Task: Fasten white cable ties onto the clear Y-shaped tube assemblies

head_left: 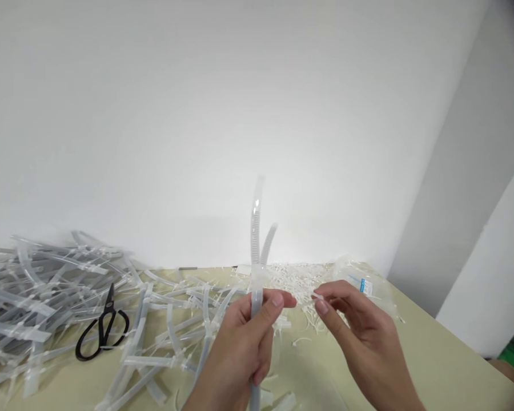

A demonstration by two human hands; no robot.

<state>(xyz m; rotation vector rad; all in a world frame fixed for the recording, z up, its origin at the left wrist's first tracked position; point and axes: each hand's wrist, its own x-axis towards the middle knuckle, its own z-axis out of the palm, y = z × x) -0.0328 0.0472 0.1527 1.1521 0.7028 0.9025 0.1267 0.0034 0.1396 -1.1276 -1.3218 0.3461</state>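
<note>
My left hand (248,337) is wrapped round a translucent forked tube (256,242), held upright. The tube's longer arm shows fine ribs and rises above the fist, with a shorter branch leaning right from the joint. To its right, my right hand (360,337) pinches a thin white cable tie (316,295) between thumb and fingertips. The tie's far end is blurred near the left fingertips, so I cannot tell whether it touches the tube. Behind the hands lies a heap of loose white cable ties (293,279).
Many similar translucent tubes (38,297) are piled on the left of the yellowish table (415,348). Black-handled scissors (104,331) rest among them. A clear plastic bag (346,268) with a blue label lies back right, against the white wall (257,114).
</note>
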